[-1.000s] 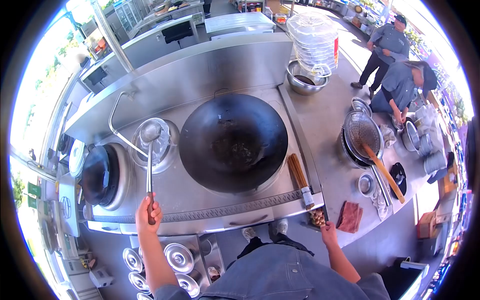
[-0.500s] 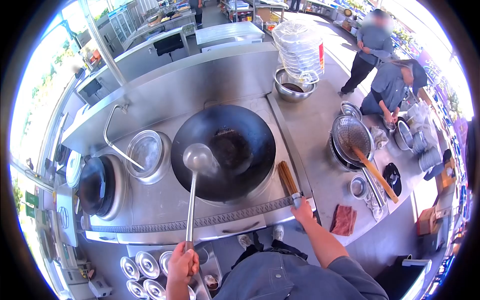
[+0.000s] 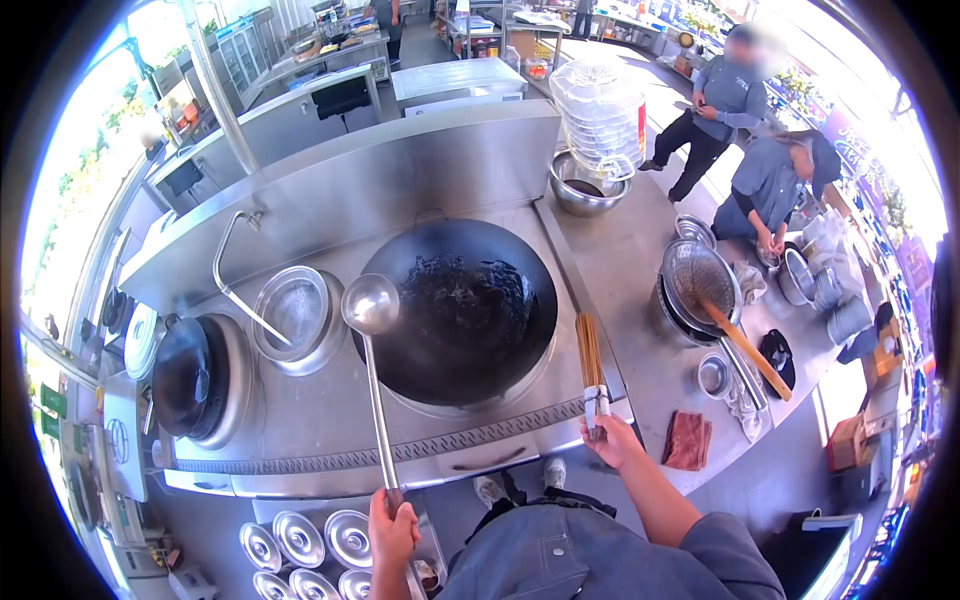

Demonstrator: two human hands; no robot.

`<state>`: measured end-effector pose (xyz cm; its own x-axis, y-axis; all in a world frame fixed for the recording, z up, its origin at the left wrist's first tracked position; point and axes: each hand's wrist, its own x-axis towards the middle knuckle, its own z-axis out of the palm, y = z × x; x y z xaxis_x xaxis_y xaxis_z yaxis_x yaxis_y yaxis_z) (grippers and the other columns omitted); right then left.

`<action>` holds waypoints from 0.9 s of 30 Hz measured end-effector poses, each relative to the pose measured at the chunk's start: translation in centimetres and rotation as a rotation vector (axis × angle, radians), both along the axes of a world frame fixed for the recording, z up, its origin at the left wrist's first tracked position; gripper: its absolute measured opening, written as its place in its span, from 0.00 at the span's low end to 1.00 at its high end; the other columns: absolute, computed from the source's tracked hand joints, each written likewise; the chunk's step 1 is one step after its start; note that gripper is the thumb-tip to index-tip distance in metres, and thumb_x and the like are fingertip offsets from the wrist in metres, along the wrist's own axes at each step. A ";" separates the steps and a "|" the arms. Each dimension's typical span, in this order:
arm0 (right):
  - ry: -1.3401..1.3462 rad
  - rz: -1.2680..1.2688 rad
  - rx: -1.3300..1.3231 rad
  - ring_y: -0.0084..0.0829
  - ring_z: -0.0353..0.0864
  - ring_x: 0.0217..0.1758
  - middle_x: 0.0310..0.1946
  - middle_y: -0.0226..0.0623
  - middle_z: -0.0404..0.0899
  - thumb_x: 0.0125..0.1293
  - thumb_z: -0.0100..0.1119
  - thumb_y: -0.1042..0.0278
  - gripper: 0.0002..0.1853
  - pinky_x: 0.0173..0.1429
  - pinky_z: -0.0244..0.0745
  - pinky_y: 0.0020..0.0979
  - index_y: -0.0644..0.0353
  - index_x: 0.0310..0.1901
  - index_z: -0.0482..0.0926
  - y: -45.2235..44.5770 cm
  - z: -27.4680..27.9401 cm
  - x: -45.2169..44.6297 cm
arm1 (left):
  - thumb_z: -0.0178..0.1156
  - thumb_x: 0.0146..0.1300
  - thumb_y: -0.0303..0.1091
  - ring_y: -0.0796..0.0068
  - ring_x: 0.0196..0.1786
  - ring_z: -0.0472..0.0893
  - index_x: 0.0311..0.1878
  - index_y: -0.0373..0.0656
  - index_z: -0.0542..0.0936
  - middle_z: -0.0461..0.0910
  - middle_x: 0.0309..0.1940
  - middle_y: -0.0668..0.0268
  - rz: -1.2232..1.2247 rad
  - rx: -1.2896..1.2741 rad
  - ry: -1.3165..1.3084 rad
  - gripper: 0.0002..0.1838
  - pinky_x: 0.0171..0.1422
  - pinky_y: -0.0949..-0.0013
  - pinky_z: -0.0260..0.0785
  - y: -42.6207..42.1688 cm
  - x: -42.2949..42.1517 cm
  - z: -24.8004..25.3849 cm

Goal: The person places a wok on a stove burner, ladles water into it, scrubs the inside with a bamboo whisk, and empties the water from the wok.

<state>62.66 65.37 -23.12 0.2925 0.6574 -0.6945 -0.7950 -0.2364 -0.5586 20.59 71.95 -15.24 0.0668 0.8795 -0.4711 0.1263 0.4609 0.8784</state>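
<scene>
My left hand (image 3: 395, 530) is wrapped round the handle of a long steel ladle (image 3: 371, 305). Its bowl hangs over the left rim of a big black wok (image 3: 455, 340), which sits on the steel range. Liquid glistens in ripples across the upper inside of the wok. In my right hand (image 3: 612, 442) is a bamboo wok brush (image 3: 591, 355), gripped at its bound lower end with the bristles pointing up and away. The brush is over the range top, just right of the wok and apart from it.
Left of the wok, a tap spout (image 3: 250, 310) reaches over a round steel basin (image 3: 297, 312), beside another dark wok (image 3: 185, 375). On the right counter are a strainer (image 3: 697, 280), a small steel cup (image 3: 713, 374) and a brown cloth (image 3: 688, 440). Two co-workers stand beyond.
The ladle has moved left and up, from inside the wok to its left rim. Liquid now spreads in the wok. My right hand has turned the brush more upright.
</scene>
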 end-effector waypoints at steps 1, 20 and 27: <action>-0.136 0.007 0.011 0.32 0.82 0.36 0.37 0.40 0.79 0.65 0.60 0.71 0.17 0.44 0.82 0.32 0.66 0.54 0.71 0.2 2.4 -1.0 | 0.53 0.68 0.26 0.80 0.12 0.68 0.56 0.38 0.65 0.72 0.21 0.67 0.046 0.017 -0.044 0.15 0.13 0.75 0.58 0.0 -0.2 -0.2; -1.815 1.554 -0.242 0.51 0.83 0.51 0.51 0.48 0.79 0.64 0.60 0.62 0.32 0.55 0.78 0.48 0.39 0.71 0.65 22.7 7.0 -1.9 | 0.53 0.70 0.29 0.77 0.14 0.70 0.58 0.38 0.65 0.72 0.21 0.65 0.407 -0.276 -0.216 0.17 0.15 0.73 0.61 -3.3 -1.1 -9.0; -1.602 1.224 0.112 0.55 0.80 0.54 0.52 0.56 0.80 0.62 0.64 0.58 0.32 0.58 0.76 0.47 0.46 0.69 0.67 30.1 -0.5 -6.5 | 0.54 0.69 0.28 0.77 0.14 0.71 0.57 0.38 0.65 0.72 0.21 0.66 0.464 -0.308 -0.234 0.16 0.15 0.73 0.61 -4.3 0.1 -8.3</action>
<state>56.12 95.48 -23.60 -0.0625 0.9630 -0.2620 0.8575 -0.0825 -0.5078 20.67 67.66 -23.56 -0.1590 0.6671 -0.7278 -0.3293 0.6591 0.6761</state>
